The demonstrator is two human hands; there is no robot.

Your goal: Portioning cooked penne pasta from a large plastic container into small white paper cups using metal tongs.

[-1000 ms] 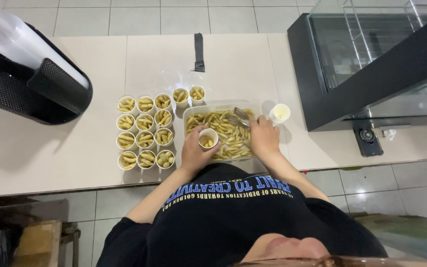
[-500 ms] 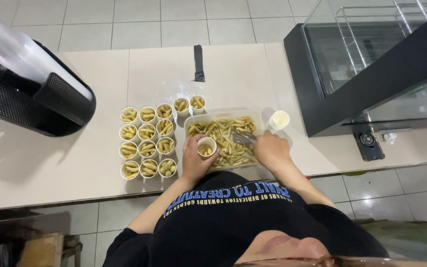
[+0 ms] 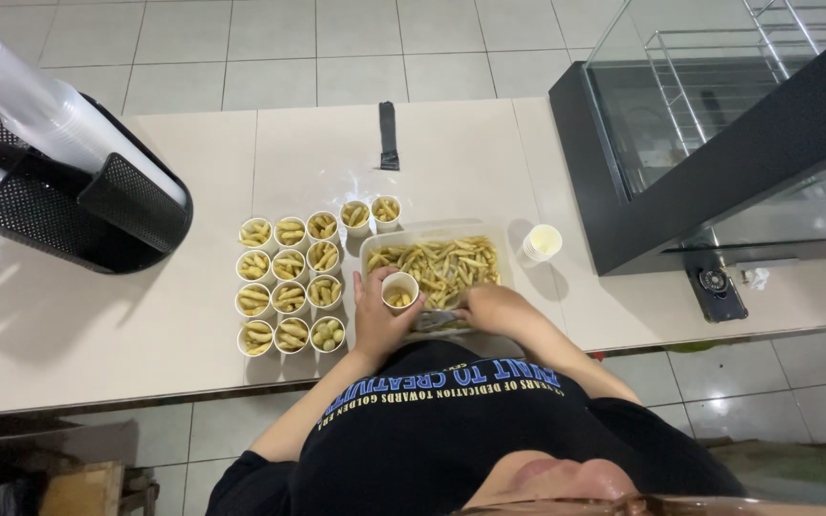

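My left hand (image 3: 375,320) grips a small white paper cup (image 3: 400,290) with a few fries in it, held over the near left corner of a clear plastic tray of fries (image 3: 442,263). My right hand (image 3: 491,308) is closed on metal tongs (image 3: 435,318) at the tray's near edge, just right of the cup. To the left stand several filled small cups (image 3: 289,287) in rows.
One empty small cup (image 3: 541,242) stands right of the tray. A black mesh holder with stacked clear cups (image 3: 59,182) sits far left. A dark flat tool (image 3: 388,136) lies at the counter's back. A glass display case (image 3: 719,134) fills the right.
My right hand has come from the tray's far right side to its near edge beside the cup. The held cup shifted slightly toward me.
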